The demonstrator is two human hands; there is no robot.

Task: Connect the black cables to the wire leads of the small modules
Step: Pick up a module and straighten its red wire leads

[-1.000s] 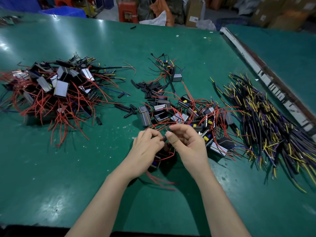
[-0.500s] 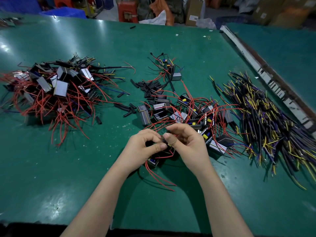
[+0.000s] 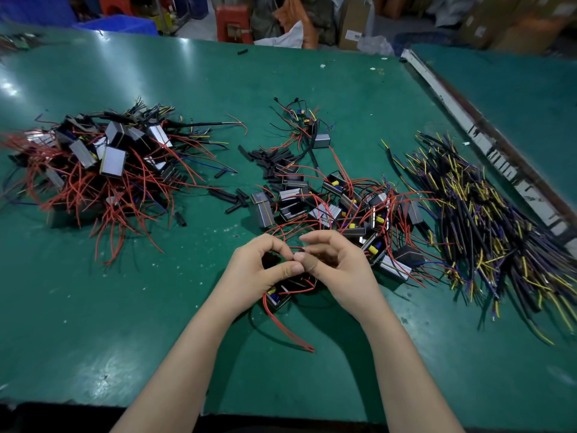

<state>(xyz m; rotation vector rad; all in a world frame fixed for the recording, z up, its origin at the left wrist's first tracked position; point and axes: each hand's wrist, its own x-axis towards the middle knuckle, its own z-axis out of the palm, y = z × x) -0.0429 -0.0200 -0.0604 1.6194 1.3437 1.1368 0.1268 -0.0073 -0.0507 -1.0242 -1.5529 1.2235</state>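
A small black module (image 3: 278, 295) is lying near the front edge of the green table (image 3: 93, 307), its blue and yellow parts showing and its red wire leads (image 3: 288, 331) trailing toward that edge. More open modules (image 3: 349, 210), tangled in red leads, are sitting heaped around the table's middle. Black cables (image 3: 487, 226) with yellow and purple tips are lying fanned in a loose bundle along the right edge. A second pile of modules (image 3: 106, 157), red leads and black cables spilling from it, is resting toward the left edge.
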